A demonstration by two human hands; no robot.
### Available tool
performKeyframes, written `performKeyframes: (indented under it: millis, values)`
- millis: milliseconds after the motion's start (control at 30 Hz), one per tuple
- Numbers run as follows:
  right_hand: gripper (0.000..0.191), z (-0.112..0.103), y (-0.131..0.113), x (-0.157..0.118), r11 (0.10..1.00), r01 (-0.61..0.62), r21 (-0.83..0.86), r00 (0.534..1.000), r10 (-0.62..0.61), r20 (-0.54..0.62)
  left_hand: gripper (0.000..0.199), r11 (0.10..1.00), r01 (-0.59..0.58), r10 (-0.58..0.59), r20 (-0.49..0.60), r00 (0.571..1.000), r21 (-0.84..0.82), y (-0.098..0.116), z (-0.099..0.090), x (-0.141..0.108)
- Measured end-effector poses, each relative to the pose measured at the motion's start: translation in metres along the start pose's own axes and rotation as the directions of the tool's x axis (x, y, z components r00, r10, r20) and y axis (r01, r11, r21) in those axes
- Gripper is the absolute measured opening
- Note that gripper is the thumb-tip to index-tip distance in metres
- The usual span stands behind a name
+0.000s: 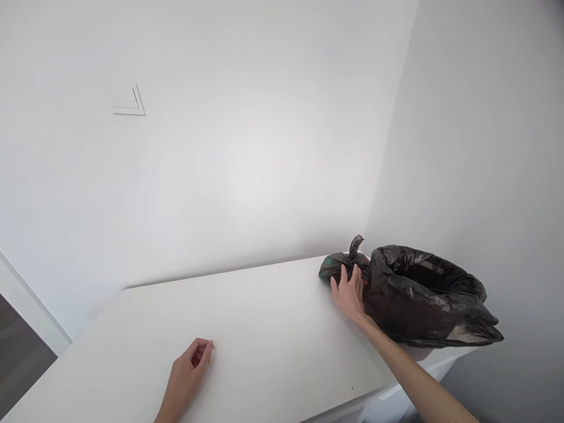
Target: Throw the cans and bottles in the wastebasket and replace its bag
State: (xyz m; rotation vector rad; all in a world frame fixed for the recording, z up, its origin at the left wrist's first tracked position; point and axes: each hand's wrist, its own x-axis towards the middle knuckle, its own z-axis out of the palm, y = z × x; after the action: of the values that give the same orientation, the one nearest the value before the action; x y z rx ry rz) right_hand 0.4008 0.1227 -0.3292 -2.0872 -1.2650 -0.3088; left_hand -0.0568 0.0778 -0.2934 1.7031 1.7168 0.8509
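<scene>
A small knotted black plastic bag (330, 267) sits at the back right of the white tabletop (264, 329), its twisted end sticking up. My right hand (349, 294) rests on the front of this bag with the fingers spread. Just right of it stands a container lined with a larger black bag (414, 305), its mouth open and its edges folded outward. My left hand (194, 361) is over the left-middle of the tabletop, thumb and fingers pinched together on something tiny and pale that I cannot make out.
Behind the tabletop rises a white wall (247, 147) with a switch plate (140, 108) at upper left. Another wall meets it at the right. Dark floor (22, 352) shows at lower left. A small dark speck lies near the front edge.
</scene>
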Motion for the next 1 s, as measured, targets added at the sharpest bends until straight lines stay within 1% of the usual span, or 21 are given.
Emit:
performKeyframes:
  millis: [67,133,233,367,433,500,633,700,733,767,800,867,900,933,967,1000]
  values:
    - [0.062,0.010,0.005,0.013,0.997,-0.062,-0.054,0.998,0.063,0.021,0.045,1.000,0.016,-0.016,-0.001,1.000,-0.008,0.001,-0.001,0.001]
    - [0.060,0.018,0.011,0.019,0.991,-0.076,-0.106,0.995,0.083,0.062,0.046,0.999,0.031,-0.031,-0.003,1.000,-0.017,0.001,-0.001,0.003]
    - [0.056,0.026,0.019,0.019,0.989,-0.042,-0.144,0.993,0.057,0.106,0.046,0.999,0.047,-0.047,-0.004,0.999,-0.025,-0.003,0.000,0.006]
    - [0.052,0.030,0.019,0.007,0.995,0.029,-0.094,0.997,-0.021,0.081,0.045,0.998,0.050,-0.050,0.006,0.999,-0.023,-0.006,0.003,0.009]
    - [0.049,0.029,0.012,-0.004,0.995,0.098,-0.031,0.994,-0.096,0.059,0.045,0.999,0.036,-0.036,0.005,0.999,-0.014,-0.004,0.003,0.009]
    - [0.047,0.025,-0.001,-0.020,0.984,0.171,0.053,0.984,-0.173,0.039,0.045,1.000,0.018,-0.018,0.003,1.000,-0.008,-0.001,0.002,0.007]
    - [0.043,0.009,-0.036,-0.062,0.928,0.284,0.241,0.954,-0.298,0.025,0.046,0.999,-0.034,0.034,-0.006,0.999,0.024,0.002,0.001,-0.001]
    - [0.040,-0.003,-0.055,-0.087,0.888,0.325,0.326,0.936,-0.351,0.023,0.044,0.991,-0.107,0.107,-0.002,0.994,0.080,0.006,0.004,-0.006]
    - [0.038,-0.009,-0.065,-0.099,0.867,0.341,0.364,0.928,-0.372,0.017,0.042,0.978,-0.176,0.177,0.003,0.984,0.112,0.009,0.008,-0.009]
    - [0.037,-0.016,-0.074,-0.111,0.845,0.356,0.399,0.920,-0.392,0.011,0.039,0.953,-0.266,0.267,0.009,0.964,0.143,0.015,0.014,-0.011]
    - [0.037,-0.023,-0.082,-0.122,0.825,0.370,0.428,0.911,-0.412,0.005,0.035,0.915,-0.365,0.369,0.014,0.929,0.169,0.022,0.021,-0.013]
    - [0.038,-0.035,-0.095,-0.141,0.787,0.397,0.472,0.892,-0.451,0.001,0.031,0.811,-0.549,0.556,0.029,0.831,0.200,0.042,0.041,-0.016]
    - [0.039,-0.041,-0.099,-0.148,0.769,0.413,0.489,0.881,-0.473,0.000,0.031,0.761,-0.615,0.621,0.044,0.783,0.208,0.053,0.052,-0.017]
    - [0.040,-0.047,-0.101,-0.154,0.749,0.430,0.505,0.868,-0.497,-0.001,0.033,0.720,-0.661,0.664,0.067,0.745,0.209,0.065,0.063,-0.018]
    - [0.041,-0.052,-0.102,-0.159,0.726,0.448,0.521,0.852,-0.523,-0.005,0.035,0.691,-0.694,0.690,0.099,0.717,0.201,0.076,0.074,-0.019]
    - [0.042,-0.056,-0.100,-0.162,0.703,0.466,0.537,0.837,-0.547,-0.010,0.037,0.677,-0.712,0.700,0.137,0.701,0.185,0.085,0.084,-0.019]
